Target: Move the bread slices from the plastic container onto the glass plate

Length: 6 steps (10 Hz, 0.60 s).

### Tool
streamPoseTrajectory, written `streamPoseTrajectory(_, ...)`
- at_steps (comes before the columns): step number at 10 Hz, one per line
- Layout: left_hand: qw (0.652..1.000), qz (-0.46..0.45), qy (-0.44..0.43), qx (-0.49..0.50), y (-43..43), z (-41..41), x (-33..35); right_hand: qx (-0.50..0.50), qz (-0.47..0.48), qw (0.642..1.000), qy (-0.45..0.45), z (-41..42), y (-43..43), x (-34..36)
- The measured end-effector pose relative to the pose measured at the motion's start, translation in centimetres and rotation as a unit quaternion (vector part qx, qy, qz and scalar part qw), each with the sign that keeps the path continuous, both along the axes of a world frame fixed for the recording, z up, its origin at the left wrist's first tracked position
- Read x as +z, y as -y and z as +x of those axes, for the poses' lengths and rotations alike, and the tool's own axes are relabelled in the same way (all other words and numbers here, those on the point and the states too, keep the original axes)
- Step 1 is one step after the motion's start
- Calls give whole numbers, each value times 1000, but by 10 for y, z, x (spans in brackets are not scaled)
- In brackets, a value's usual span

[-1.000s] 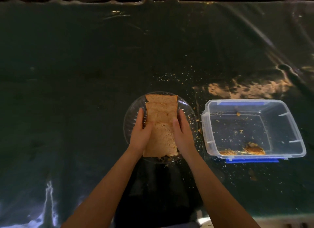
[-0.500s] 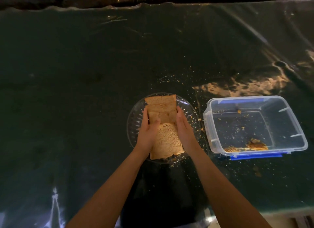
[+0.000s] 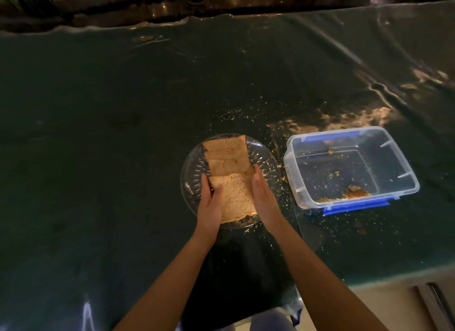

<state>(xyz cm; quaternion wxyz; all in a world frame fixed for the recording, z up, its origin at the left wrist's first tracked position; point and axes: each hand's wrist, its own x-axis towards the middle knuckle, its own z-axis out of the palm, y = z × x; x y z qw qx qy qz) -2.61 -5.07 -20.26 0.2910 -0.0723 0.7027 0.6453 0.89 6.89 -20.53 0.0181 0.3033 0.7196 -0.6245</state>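
Observation:
Several brown bread slices (image 3: 227, 158) lie overlapped in a row on the round glass plate (image 3: 190, 173) in the middle of the table. The nearest slice (image 3: 236, 197) sits between my hands. My left hand (image 3: 209, 205) rests against its left edge with the thumb on top. My right hand (image 3: 262, 195) lies flat along its right edge, fingers straight. The clear plastic container (image 3: 403, 168) with blue clips stands to the right of the plate and holds only crumbs and a small bread scrap (image 3: 354, 191).
Crumbs are scattered over the dark glossy table cover (image 3: 98, 133) around the plate and container. The table's near edge runs at lower right, with a pale floor beyond. A dark ledge runs along the far side.
Both hands have slid back along the stack toward me, from the middle slices to the nearest slice. The view has shifted slightly.

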Motion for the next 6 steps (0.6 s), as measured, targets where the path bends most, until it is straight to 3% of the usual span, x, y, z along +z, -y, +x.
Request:
streamPoseTrajectory(2, 1000, -8, -20, -8, -6, 5, 2, 31, 26, 999, 2, 2, 4, 0)
streamPoseTrajectory(4, 990, -102, -97, -25, -7, 16, 17, 61, 132, 989, -9, 7, 1, 0)
streamPoseTrajectory(6, 923, -295, -236, -77, -4, 38, 31, 158, 316, 936, -4, 28, -18, 35)
